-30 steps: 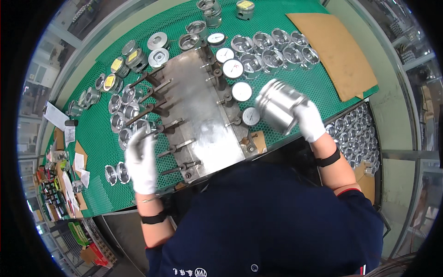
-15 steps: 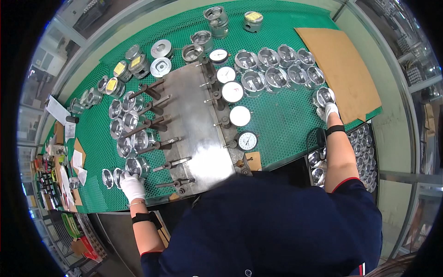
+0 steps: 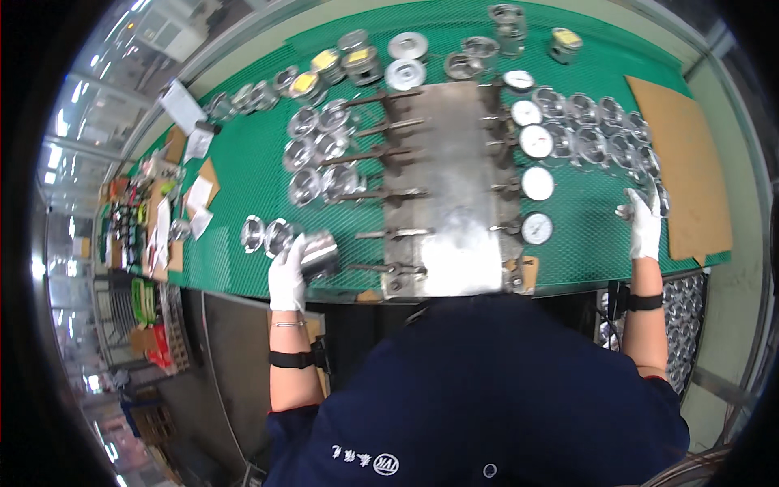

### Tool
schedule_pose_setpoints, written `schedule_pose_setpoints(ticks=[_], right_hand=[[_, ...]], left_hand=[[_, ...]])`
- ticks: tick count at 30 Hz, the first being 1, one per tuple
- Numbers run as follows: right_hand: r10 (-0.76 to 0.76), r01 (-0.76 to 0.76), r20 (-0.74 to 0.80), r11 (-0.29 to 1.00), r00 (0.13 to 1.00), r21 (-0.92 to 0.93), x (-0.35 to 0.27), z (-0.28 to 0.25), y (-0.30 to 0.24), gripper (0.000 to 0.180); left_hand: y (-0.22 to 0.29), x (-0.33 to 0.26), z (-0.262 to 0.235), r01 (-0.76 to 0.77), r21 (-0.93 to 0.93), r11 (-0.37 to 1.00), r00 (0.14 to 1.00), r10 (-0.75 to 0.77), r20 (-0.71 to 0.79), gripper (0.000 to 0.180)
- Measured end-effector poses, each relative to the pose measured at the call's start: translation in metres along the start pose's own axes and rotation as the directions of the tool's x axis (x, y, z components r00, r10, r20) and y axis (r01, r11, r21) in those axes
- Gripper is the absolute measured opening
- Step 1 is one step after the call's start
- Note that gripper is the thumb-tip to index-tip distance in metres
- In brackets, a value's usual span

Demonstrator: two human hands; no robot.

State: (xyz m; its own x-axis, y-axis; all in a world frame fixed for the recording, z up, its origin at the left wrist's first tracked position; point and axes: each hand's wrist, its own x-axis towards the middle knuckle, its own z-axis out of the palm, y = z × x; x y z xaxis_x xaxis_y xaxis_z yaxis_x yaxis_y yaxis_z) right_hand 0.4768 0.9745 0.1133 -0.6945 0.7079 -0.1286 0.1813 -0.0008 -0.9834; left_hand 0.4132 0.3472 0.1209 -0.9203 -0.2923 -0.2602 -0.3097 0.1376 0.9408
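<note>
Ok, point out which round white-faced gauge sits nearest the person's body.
The lowest gauge in the column right of the metal block, near the bench's front edge. The other white-faced gauges line up above it, farther from the person.

Your view is brightly and evenly lit from overhead, with strong glare on the steel plate [image 3: 445,191] and the metal pistons [image 3: 320,158]. Shadows on the green table [image 3: 243,174] are faint. Fisheye distortion bends your edges, and the dark rim blurs detail.
</note>
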Motion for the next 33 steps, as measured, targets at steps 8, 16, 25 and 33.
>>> schedule_pose_setpoints(ticks=[8, 16, 25, 33], right_hand=[[-0.261, 0.582, 0.907, 0.813, 0.331, 0.022, -0.154, 0.141, -0.093, 0.085], [-0.306, 0.797, 0.864, 0.582, 0.399, -0.162, -0.171, 0.15, -0.056, 0.103], [-0.482, 0.873, 0.769, 0.445, 0.42, -0.198, -0.171, 0.156, -0.033, 0.086], [0.486, -0.427, 0.739, 0.855, 0.467, -0.293, -0.18, 0.141, -0.014, 0.084]], left_hand=[[0.132, -0.092, 0.085, 0.195, -0.304, 0.932, 0.793, 0.033, 0.609, 0.042], [0.069, -0.074, 0.129, -0.643, 0.277, 0.714, 0.611, 0.26, 0.748, 0.044], [0.048, -0.071, 0.176, -0.951, 0.167, 0.261, 0.294, 0.594, 0.749, 0.092], [0.044, -0.06, 0.189, -0.949, 0.171, 0.264, 0.301, 0.604, 0.737, 0.096]])
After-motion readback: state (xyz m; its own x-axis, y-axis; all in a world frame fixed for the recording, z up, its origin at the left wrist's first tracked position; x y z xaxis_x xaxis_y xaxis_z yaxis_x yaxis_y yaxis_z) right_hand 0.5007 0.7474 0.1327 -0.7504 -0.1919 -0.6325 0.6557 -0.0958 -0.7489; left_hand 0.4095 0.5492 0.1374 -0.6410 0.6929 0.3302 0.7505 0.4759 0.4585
